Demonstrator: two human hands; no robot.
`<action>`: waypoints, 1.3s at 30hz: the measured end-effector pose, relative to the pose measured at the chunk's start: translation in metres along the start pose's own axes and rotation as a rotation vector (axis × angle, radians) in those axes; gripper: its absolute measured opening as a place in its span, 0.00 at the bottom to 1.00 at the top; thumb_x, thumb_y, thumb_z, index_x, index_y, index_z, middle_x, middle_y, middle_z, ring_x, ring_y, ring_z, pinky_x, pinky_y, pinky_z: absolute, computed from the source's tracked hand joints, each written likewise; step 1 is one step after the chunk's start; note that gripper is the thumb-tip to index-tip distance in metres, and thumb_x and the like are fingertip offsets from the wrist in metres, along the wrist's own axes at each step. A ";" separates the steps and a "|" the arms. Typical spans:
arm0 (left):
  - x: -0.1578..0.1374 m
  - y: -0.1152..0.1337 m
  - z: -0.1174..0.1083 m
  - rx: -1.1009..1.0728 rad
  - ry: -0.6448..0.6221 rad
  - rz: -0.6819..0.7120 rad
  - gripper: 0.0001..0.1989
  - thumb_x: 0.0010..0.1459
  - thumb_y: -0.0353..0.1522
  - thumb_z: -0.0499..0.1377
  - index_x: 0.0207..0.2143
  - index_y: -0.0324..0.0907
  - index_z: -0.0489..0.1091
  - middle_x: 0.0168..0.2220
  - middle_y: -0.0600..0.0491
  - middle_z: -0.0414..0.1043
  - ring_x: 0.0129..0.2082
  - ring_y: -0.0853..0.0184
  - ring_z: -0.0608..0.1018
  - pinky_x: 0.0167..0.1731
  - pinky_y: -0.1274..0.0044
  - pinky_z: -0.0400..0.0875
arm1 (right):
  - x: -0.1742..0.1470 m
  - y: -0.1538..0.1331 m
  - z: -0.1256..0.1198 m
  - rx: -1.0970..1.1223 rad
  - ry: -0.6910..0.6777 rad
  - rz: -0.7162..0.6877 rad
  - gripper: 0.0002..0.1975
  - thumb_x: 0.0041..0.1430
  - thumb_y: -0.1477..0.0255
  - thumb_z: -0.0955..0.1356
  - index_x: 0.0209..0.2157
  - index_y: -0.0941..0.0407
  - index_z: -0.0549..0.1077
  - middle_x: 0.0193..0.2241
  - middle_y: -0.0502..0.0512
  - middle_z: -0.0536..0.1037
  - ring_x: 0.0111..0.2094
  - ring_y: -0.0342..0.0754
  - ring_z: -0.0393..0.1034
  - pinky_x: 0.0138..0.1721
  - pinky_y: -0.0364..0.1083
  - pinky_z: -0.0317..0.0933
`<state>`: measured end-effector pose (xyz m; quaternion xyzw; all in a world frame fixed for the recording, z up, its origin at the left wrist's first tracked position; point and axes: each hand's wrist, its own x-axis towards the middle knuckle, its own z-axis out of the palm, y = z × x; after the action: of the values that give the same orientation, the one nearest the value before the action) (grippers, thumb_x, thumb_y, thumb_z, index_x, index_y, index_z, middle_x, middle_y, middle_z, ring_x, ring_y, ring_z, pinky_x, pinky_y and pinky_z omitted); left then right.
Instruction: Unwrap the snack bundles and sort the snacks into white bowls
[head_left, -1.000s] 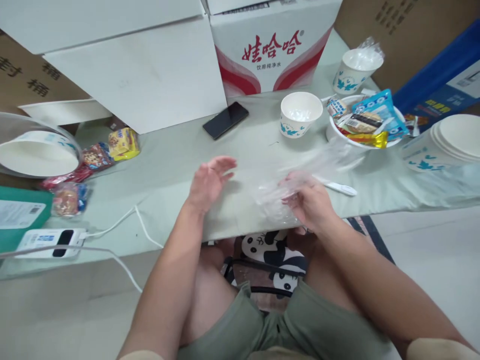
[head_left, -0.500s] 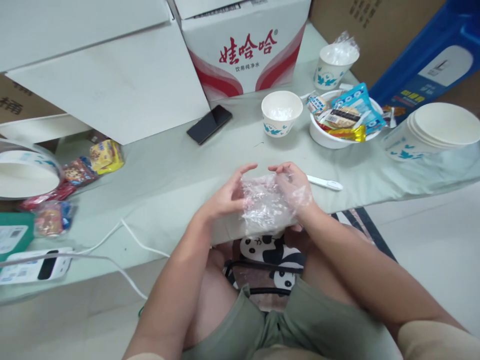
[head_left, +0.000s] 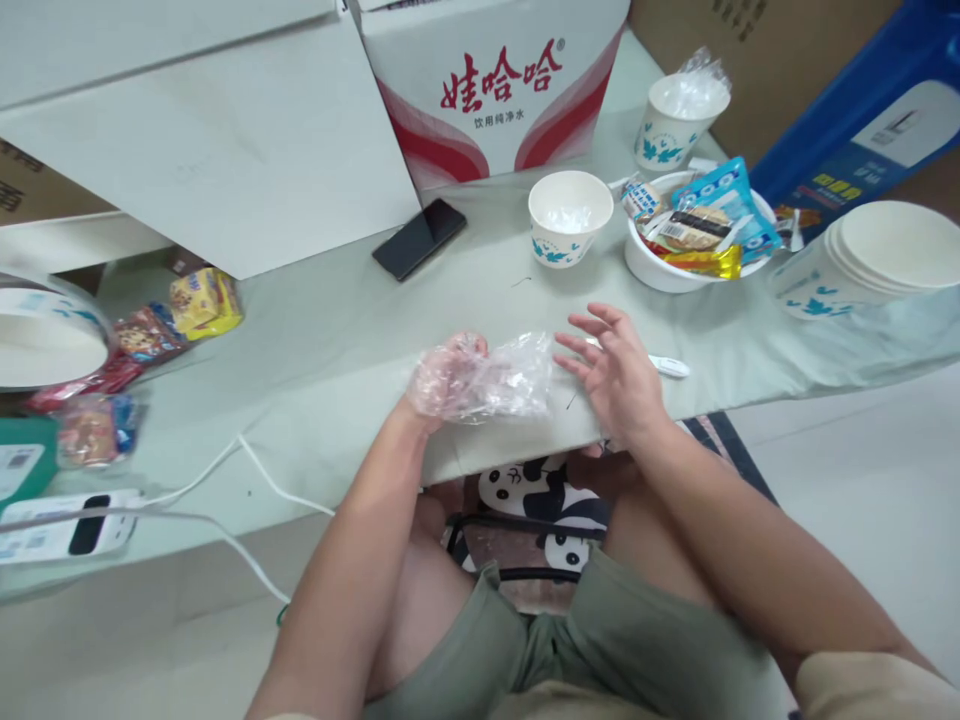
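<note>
Crinkled clear plastic film, bag-like in shape, stretches over the near edge of the table. My left hand is wrapped in one end of it, fingers curled closed on the film. Just beyond the film's free end, to the right, my right hand is raised with its fingers spread, holding nothing. Partly behind that hand lies a slim white plastic stick.
Farther back are a black phone, a paper cup with clear plastic inside, and a white bowl of wrapped snacks. Stacked paper tubs stand at the right. White cables and packaged snacks lie left.
The film has gone from around my right hand to around my left hand. My right hand has pulled away to the right and opened out.
</note>
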<state>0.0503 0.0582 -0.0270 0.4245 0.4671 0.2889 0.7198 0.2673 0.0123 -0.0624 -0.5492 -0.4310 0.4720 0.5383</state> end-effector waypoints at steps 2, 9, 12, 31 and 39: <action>-0.002 0.000 0.003 0.150 0.044 0.061 0.12 0.46 0.39 0.60 0.32 0.45 0.65 0.26 0.55 0.67 0.24 0.67 0.69 0.27 0.74 0.64 | -0.001 0.001 0.002 -0.023 -0.107 0.090 0.27 0.62 0.55 0.63 0.60 0.46 0.58 0.52 0.60 0.74 0.47 0.54 0.77 0.42 0.56 0.74; -0.004 0.006 0.022 0.161 0.079 0.105 0.19 0.54 0.37 0.57 0.49 0.51 0.60 0.25 0.58 0.63 0.23 0.67 0.70 0.26 0.76 0.65 | 0.004 -0.004 0.006 -0.186 -0.089 0.088 0.29 0.54 0.62 0.72 0.56 0.52 0.65 0.41 0.55 0.75 0.41 0.49 0.73 0.44 0.52 0.71; -0.003 0.011 0.021 0.082 0.088 0.058 0.24 0.58 0.42 0.55 0.56 0.52 0.59 0.28 0.56 0.65 0.25 0.65 0.74 0.28 0.73 0.70 | 0.009 -0.005 0.003 -0.190 -0.140 0.024 0.28 0.54 0.64 0.72 0.56 0.50 0.64 0.50 0.59 0.75 0.46 0.51 0.74 0.45 0.52 0.71; 0.007 -0.015 0.012 0.074 0.039 0.221 0.46 0.41 0.47 0.73 0.60 0.49 0.58 0.46 0.48 0.77 0.46 0.57 0.82 0.42 0.71 0.77 | 0.013 -0.002 0.010 -0.205 0.126 -0.046 0.14 0.64 0.64 0.65 0.50 0.49 0.65 0.35 0.51 0.76 0.35 0.47 0.75 0.39 0.48 0.71; 0.011 -0.022 0.027 0.033 0.119 0.260 0.38 0.44 0.44 0.74 0.53 0.46 0.62 0.31 0.56 0.75 0.29 0.66 0.79 0.31 0.75 0.74 | 0.000 -0.014 0.010 -0.117 -0.058 0.105 0.25 0.52 0.55 0.74 0.47 0.52 0.70 0.39 0.56 0.81 0.40 0.54 0.77 0.41 0.53 0.72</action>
<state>0.0802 0.0477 -0.0460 0.4754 0.4548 0.3966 0.6402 0.2585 0.0151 -0.0481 -0.5877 -0.4440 0.4893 0.4670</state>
